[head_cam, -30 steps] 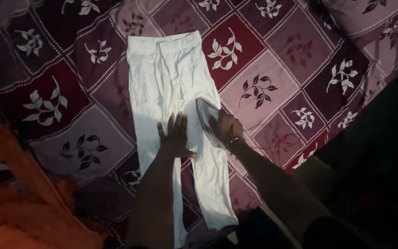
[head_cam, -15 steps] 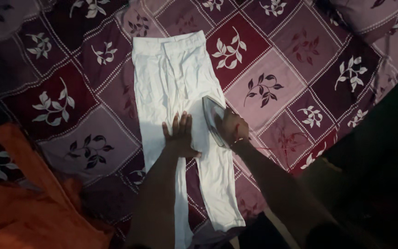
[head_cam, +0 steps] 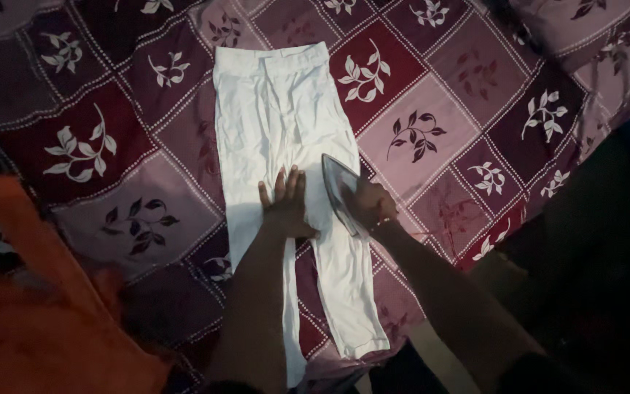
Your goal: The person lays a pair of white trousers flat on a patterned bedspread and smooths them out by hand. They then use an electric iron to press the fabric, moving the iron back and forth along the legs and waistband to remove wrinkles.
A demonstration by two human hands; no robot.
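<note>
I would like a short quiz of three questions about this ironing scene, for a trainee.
1. True or false: the left hand lies flat on the white trousers.
2. What does the right hand grip? A) a clothes iron B) a brush C) a cup
3. Name the colour of the cloth at the lower left.

Key: 1 true. 2 A, the iron, tilted at the trousers' right edge, on the patterned quilt. 3 orange.

My left hand (head_cam: 286, 208) lies flat, palm down, fingers spread and pointing away from me; just right of it, my right hand (head_cam: 372, 206) is curled in a closed grip, both forearms extended.
</note>
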